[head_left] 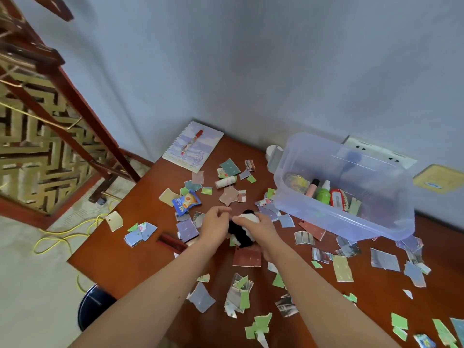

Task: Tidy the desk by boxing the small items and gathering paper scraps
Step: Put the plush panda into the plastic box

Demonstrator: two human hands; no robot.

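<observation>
Torn paper scraps (342, 268) in green, grey and lilac litter a brown table (120, 259) as a person holds a soft toy (242, 231) mid-tidy.

Beyond the nearest scraps, at the table's middle, the right hand (261, 231) curls over the black-and-white toy and grips its body. The left hand (214, 223) sits against the other flank with fingers curled and thumb meeting fingertip; whether it pinches fur or a tag cannot be told. The two-handed hold looks meant to steady the floppy toy for a short carry to the right. Just past it lie a blue snack packet (185, 200) and a white tube (226, 182), not yet boxed. Farther right the clear plastic box (344, 222) stands open-topped within easy reach, with a green bottle (324, 194) and other small items inside. A notebook (200, 154) bearing a red pen (192, 143) rests at the far corner.
</observation>
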